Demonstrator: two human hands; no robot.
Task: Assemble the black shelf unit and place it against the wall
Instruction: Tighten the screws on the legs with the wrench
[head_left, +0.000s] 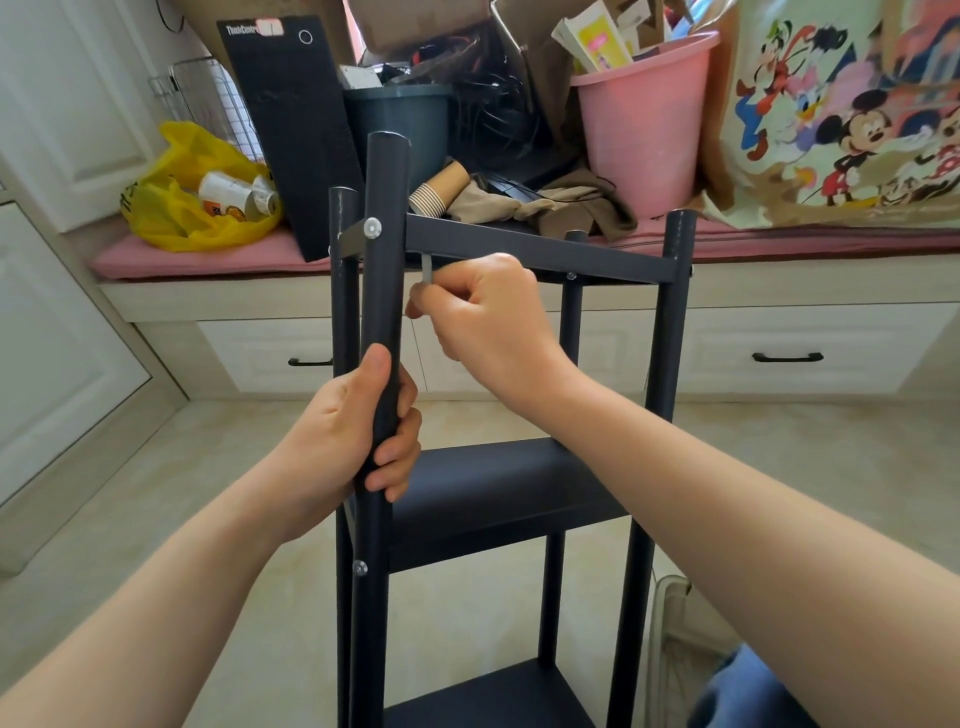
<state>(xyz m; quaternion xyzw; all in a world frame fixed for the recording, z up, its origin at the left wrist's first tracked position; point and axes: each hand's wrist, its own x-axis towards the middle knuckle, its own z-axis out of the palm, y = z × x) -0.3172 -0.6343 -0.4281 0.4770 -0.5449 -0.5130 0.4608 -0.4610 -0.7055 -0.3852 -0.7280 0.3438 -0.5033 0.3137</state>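
Head view: black shelf unit (498, 488) stands upright on a pale tiled floor (156, 519), right in front of the person, near a low white built-in w/ drawers (810, 338). The built-in's top is a counter (171, 262) w/ a pink cushion, crowded: yellow bag (192, 208) of cups & cans at the left, black PC case (296, 130) leaning up, dark bin (400, 130), paper cups (441, 192) on their side, brown cloth (571, 208), pink bucket (644, 130) stuffed w/ paper, cartoon-print bag (841, 114) at the right. White panelled door (52, 364) on the left.

Left hand (353, 436) is wrapped round the front-left post (385, 249), approx mid-height. Right hand (483, 312) pinches a small grey tool (427, 270) just under the top shelf frame (545, 249), by that post.

Tool tip is hidden behind the frame & fingers; can't tell what kind it is. Unit's feet & btm tier are cut off at the lower edge. Blue fabric (743, 696) btm right, partly cut off; pale mesh thing (670, 613) beside it, too unclear to name.
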